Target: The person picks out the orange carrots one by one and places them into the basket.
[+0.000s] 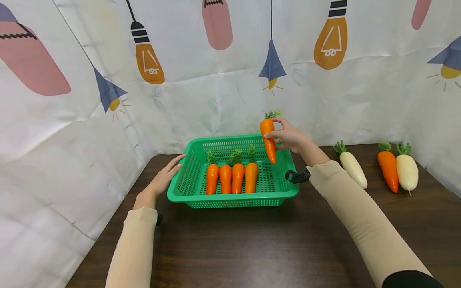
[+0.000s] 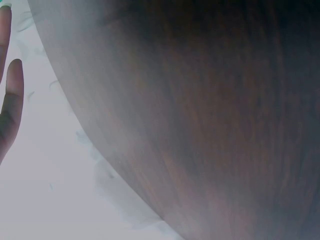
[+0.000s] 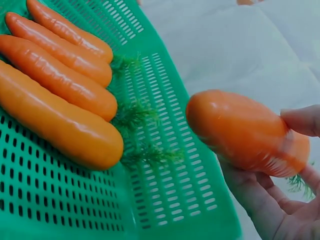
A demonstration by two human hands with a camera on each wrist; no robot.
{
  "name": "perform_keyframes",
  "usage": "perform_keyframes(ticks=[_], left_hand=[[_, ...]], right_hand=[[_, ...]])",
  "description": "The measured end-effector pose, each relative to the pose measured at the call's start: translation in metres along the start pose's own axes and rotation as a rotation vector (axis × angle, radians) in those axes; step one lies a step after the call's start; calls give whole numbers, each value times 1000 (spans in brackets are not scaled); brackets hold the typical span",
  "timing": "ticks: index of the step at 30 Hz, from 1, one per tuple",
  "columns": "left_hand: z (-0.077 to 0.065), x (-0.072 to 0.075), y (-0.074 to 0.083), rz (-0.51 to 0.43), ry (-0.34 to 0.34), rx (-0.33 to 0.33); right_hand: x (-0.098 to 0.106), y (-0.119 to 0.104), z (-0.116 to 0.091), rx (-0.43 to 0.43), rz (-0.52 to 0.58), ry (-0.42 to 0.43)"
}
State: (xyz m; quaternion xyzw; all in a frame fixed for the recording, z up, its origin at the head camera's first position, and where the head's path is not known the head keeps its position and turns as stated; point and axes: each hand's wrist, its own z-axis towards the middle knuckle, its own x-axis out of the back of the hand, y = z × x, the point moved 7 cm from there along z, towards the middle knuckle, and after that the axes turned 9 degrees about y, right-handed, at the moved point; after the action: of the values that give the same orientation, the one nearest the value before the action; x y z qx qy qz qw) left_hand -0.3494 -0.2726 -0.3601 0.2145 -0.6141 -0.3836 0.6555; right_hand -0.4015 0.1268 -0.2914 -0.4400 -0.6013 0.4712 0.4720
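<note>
My right hand [image 1: 288,135] pinches an orange carrot [image 1: 268,138] with a green leafy top, tip down over the right end of the green basket [image 1: 230,198]. Inside the basket, several carrots [image 1: 237,178] lie side by side, leaves toward the far wall. In the right wrist view the held carrot [image 3: 245,132] appears beside the basket's rim, thumb on one side and fingers on the other. At the basket's left rim, my left hand [image 1: 163,178] rests with its fingers extended. Only two fingers [image 2: 14,100] of it show at the edge of the left wrist view.
On the right of the dark wooden table [image 1: 252,248] lie a white radish [image 1: 353,169], another carrot [image 1: 389,170] and a second white radish [image 1: 407,172]. A white cloth [image 1: 230,92] printed with lamps hangs behind the table and along its left side.
</note>
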Motion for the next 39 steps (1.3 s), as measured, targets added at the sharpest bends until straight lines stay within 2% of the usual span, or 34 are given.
perform_keyframes(ticks=[10, 17, 23, 31, 39], left_hand=[[3, 3, 0, 6, 1, -10], [3, 2, 0, 8, -4, -12], [3, 3, 2, 0, 2, -16], [4, 0, -2, -6, 2, -9], [4, -1, -3, -6, 2, -4]], right_hand=[[-19, 5, 10, 9, 61, 5], [-33, 13, 14, 28, 45, 6], [-33, 18, 15, 25, 48, 20], [-33, 28, 18, 9, 12, -2], [-39, 29, 17, 68, -47, -80]])
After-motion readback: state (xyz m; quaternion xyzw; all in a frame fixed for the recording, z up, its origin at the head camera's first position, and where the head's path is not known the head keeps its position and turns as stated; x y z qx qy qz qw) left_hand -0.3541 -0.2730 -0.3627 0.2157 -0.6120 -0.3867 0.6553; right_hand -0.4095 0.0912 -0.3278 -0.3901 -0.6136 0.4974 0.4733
